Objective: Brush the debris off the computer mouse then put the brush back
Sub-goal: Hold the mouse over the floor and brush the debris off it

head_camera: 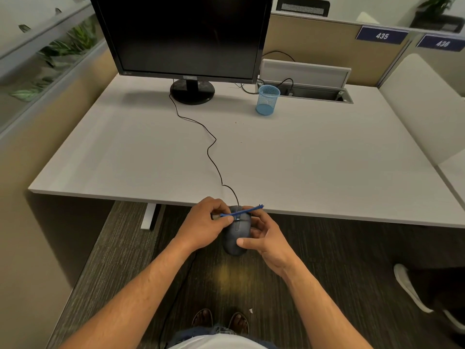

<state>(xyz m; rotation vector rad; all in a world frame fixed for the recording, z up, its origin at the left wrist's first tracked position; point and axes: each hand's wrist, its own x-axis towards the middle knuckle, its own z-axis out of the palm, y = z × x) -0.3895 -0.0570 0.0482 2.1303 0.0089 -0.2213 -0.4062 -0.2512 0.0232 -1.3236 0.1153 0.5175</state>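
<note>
Right hand (264, 238) cradles mouse (237, 235) lengthwise off worktop (302, 159) | left hand (208, 225) pinches brush (241, 211) crosswise over wheel | cup (268, 99) far ahead-right

— How is the dark grey moulded-plastic computer mouse (237, 235) finished?
— A smooth, matt shell is seen under the right thumb and between the fingers of both hands.

— And the thin blue brush (241, 211)?
— A fuzzy, bristly surface is shown where it is pinched by the left fingertips.

— What lies beyond the fingers?
— A smooth, matt white laminate desk (302, 159), a light blue wire-mesh metal cup (268, 100), and a black monitor with a glossy screen (183, 36). Below the hands, rough ribbed carpet (120, 248) is seen.
</note>
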